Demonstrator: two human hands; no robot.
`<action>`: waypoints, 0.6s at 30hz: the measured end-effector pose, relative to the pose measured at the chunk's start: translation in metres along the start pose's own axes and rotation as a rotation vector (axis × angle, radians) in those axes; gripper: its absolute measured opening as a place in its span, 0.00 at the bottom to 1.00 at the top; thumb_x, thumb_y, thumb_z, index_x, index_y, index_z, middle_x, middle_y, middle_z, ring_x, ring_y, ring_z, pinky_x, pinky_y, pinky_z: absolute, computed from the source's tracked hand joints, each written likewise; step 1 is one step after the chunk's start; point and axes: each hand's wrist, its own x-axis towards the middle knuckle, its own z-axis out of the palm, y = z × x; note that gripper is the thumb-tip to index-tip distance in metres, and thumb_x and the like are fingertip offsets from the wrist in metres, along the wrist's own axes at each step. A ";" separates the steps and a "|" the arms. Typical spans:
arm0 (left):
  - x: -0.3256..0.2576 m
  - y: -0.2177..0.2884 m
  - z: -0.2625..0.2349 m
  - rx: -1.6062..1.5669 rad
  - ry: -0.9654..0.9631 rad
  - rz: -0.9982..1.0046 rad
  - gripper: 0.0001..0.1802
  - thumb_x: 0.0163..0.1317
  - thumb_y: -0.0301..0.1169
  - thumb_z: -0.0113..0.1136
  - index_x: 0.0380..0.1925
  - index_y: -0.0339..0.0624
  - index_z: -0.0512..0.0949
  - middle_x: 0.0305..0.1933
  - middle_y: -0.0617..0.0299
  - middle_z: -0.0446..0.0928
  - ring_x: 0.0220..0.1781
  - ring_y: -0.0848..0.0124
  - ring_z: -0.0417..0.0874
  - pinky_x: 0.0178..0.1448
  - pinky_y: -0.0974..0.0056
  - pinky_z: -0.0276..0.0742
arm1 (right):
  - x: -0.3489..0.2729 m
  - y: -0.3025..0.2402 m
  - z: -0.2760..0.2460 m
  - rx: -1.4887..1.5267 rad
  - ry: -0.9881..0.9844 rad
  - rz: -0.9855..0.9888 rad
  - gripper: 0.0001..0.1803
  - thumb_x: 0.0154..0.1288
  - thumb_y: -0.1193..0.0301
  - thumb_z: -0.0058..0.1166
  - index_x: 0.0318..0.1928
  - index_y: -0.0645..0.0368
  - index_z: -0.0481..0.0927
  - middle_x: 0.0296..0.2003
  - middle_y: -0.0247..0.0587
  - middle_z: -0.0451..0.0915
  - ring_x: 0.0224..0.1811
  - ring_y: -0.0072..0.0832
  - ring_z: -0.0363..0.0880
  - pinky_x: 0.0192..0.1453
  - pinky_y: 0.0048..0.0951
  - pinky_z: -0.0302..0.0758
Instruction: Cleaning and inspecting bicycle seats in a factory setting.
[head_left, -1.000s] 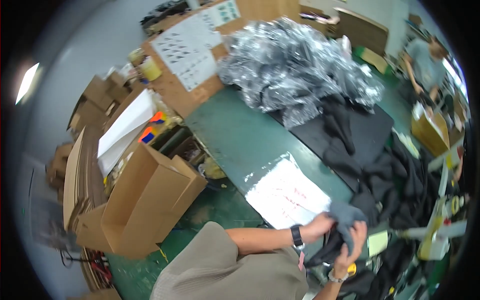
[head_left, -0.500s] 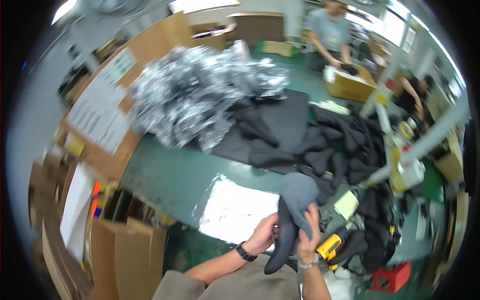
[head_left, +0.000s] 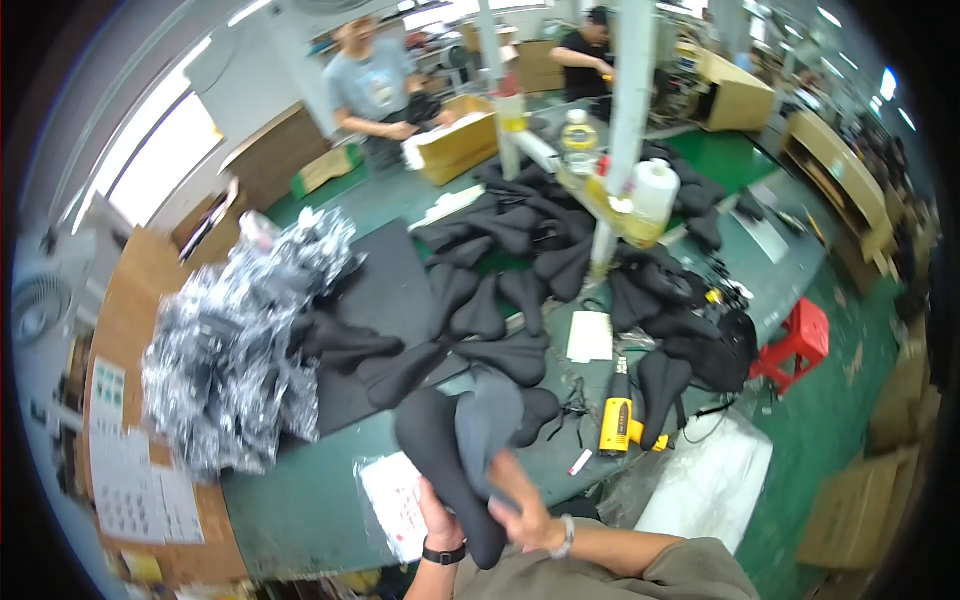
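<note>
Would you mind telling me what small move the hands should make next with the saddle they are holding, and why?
Probably lower the black saddle onto the clear bag on the green table. Both the left hand and the right hand grip it above the table, with the grey cloth draped over it, and the bag lies flat just beneath.

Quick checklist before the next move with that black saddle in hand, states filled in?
1. Black padded bicycle saddle held off the table: ok, both hands under it.
2. Left hand grip: ok, at the saddle's narrow end.
3. Right hand grip: cannot tell, blurred; fingers lie against the grey cover.
4. Clear plastic bag with printed sheet within reach: ok, flat on the green table.
5. Yellow heat gun clear of hands: ok, lies apart to the right.
</note>
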 end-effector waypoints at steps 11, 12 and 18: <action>0.016 0.027 -0.015 0.036 0.202 0.092 0.27 0.73 0.48 0.43 0.57 0.38 0.74 0.54 0.52 0.80 0.52 0.54 0.83 0.59 0.48 0.81 | 0.066 0.057 -0.173 0.845 0.955 0.760 0.13 0.62 0.64 0.57 0.46 0.54 0.81 0.42 0.34 0.82 0.46 0.29 0.79 0.57 0.37 0.75; 0.012 0.026 -0.021 0.034 0.210 0.110 0.27 0.73 0.48 0.43 0.57 0.38 0.74 0.54 0.52 0.80 0.52 0.54 0.83 0.59 0.48 0.81 | 0.093 0.040 -0.200 0.716 1.025 0.564 0.14 0.64 0.65 0.56 0.48 0.55 0.80 0.45 0.33 0.81 0.48 0.27 0.78 0.56 0.34 0.74; -0.005 0.007 0.003 -0.085 -0.033 -0.115 0.25 0.73 0.41 0.40 0.60 0.36 0.72 0.62 0.52 0.76 0.64 0.57 0.77 0.67 0.53 0.75 | 0.291 0.003 -0.396 -0.695 1.295 -0.334 0.24 0.66 0.70 0.54 0.61 0.64 0.73 0.59 0.58 0.74 0.62 0.54 0.71 0.67 0.45 0.67</action>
